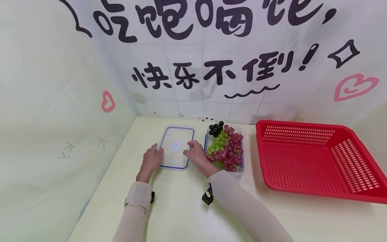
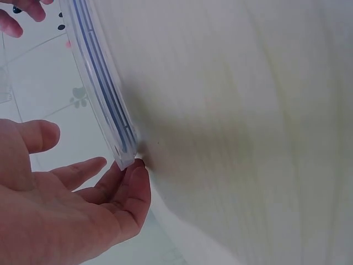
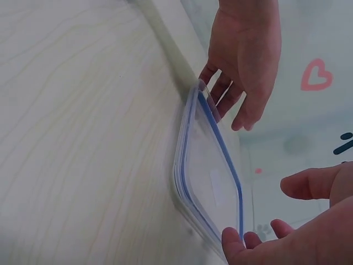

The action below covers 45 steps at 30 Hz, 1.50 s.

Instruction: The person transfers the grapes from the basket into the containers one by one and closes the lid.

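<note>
A clear rectangular lid [image 1: 175, 148] with a blue sealing strip lies flat on the table. At its left edge is my left hand [image 1: 152, 157], fingertips against the rim and thumb held apart, as the left wrist view shows. My right hand [image 1: 196, 154] is at the opposite edge, its fingertips by the rim [image 3: 240, 193] and its thumb raised clear of it. Just right of that hand stands a clear container [image 1: 242, 169] filled with bunches of grapes: black grapes [image 1: 216, 129], green grapes [image 1: 218, 143] and reddish-purple grapes [image 1: 231, 148]. My right forearm passes in front of its lower left corner.
A large red plastic basket [image 1: 299, 164] with perforated walls occupies the right side of the pale wooden table [image 1: 178, 208]. Behind the table rises a white wall covering [image 1: 202, 101] with black lettering. Another wall [image 1: 75, 117] borders the left side.
</note>
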{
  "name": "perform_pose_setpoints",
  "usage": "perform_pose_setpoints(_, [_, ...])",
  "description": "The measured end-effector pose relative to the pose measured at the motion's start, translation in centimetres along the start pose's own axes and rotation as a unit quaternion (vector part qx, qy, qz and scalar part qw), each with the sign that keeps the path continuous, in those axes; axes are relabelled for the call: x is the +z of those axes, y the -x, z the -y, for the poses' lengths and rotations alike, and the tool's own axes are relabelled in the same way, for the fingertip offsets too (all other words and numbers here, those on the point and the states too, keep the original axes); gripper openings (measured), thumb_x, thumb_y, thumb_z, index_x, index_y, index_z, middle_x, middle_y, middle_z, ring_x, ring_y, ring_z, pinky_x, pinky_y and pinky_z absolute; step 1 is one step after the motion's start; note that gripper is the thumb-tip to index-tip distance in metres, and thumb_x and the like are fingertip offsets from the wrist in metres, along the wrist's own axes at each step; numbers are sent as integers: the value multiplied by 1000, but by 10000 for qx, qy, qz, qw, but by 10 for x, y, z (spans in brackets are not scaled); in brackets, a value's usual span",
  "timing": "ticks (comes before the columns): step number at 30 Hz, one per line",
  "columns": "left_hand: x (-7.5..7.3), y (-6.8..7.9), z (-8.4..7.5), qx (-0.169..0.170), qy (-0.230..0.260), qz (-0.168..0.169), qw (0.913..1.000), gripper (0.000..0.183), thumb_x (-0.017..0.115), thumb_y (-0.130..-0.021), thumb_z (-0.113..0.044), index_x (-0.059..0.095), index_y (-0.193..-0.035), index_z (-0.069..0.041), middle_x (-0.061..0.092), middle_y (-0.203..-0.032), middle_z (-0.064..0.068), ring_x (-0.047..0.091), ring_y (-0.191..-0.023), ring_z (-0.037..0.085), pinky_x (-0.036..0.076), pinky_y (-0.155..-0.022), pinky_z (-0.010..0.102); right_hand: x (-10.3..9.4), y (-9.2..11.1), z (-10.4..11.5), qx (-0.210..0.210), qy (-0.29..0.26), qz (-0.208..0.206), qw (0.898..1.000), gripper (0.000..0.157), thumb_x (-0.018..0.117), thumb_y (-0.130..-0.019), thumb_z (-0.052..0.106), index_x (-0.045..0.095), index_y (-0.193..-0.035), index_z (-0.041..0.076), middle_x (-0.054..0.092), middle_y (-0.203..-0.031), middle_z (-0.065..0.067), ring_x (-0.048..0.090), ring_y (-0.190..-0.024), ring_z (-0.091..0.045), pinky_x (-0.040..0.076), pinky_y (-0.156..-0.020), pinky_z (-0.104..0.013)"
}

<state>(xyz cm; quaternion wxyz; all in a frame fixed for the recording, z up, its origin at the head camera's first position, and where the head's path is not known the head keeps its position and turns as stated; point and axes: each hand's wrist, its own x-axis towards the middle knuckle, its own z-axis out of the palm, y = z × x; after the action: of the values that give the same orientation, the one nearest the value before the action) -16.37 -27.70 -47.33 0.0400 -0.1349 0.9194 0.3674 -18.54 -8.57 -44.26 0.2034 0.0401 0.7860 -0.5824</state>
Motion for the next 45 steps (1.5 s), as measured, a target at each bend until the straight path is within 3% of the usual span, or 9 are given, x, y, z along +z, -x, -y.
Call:
perform_pose_setpoints(9, [1, -4, 2, 21, -83, -59, 9999, 57, 35, -95, -32, 27, -138, 4, 42, -128, 28, 34, -121, 43, 30, -97, 51, 9, -5, -7, 127, 177, -324, 9992, 52, 60, -82, 12, 41, -129, 8, 38, -134, -13, 40, -120, -27, 35, -96, -40])
perform_pose_setpoints(31, [-4, -8, 4, -98, 19, 187, 9998, 58, 33, -96, -32, 21, -141, 2, 47, -122, 26, 43, -115, 37, 34, -94, 49, 10, -8, -9, 298, -14, -160, 9994, 53, 60, -81, 8, 38, -130, 7, 40, -134, -15, 42, -117, -29, 37, -93, -41])
perform_pose_setpoints(45, [-7, -8, 7, -450, 20, 386, 9982, 60, 30, -96, -38, 18, -142, -1, 40, -131, 25, 39, -120, 36, 33, -96, 49, 13, -6, -10, 256, 130, -175, 9994, 54, 60, -80, 6, 38, -129, 6, 41, -133, -15, 44, -115, -29, 38, -93, -41])
